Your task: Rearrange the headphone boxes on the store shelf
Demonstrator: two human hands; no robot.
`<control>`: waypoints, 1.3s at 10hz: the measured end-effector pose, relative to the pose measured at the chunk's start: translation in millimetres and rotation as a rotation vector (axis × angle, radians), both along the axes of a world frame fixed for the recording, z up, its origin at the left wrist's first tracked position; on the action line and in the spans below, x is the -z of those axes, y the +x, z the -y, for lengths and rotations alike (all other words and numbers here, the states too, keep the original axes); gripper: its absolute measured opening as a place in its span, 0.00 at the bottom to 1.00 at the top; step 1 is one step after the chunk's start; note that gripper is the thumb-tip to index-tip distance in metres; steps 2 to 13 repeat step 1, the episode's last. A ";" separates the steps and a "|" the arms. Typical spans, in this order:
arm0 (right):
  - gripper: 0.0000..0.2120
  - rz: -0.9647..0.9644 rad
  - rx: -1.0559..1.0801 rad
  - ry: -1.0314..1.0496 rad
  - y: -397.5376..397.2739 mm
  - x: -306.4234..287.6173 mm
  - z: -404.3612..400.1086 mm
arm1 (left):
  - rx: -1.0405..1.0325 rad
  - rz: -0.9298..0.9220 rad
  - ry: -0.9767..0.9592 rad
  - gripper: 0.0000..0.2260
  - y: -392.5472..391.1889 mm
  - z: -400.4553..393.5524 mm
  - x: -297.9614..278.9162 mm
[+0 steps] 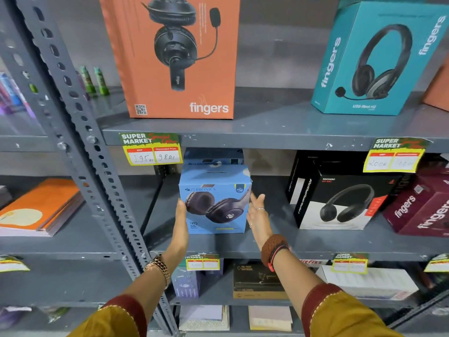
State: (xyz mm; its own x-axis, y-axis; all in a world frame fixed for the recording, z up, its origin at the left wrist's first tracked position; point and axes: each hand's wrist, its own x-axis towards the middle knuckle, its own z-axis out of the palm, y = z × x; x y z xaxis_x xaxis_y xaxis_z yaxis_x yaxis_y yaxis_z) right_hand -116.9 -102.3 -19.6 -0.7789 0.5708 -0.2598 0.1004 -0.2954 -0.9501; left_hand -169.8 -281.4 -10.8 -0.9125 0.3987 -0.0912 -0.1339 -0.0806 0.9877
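Note:
A light blue Zebronics headphone box stands upright on the middle shelf. A second blue box sits right behind it, mostly hidden. My left hand lies flat against the front box's left side, fingers straight. My right hand is at the box's right edge with fingers spread, only the fingertips near the cardboard. The box rests on the shelf between both palms.
An orange fingers box and a teal fingers box stand on the upper shelf. A black Rockerz box and a maroon fingers box sit to the right. A slanted perforated post and orange notebooks are to the left.

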 end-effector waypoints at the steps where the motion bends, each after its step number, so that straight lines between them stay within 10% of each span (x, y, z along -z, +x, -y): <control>1: 0.30 -0.001 -0.019 0.059 11.5 -9.7 6.1 | -0.093 -0.036 -0.060 0.30 2.2 0.2 0.4; 13: 0.30 -0.001 -0.019 0.059 11.5 -9.7 6.1 | -0.093 -0.036 -0.060 0.30 2.2 0.2 0.4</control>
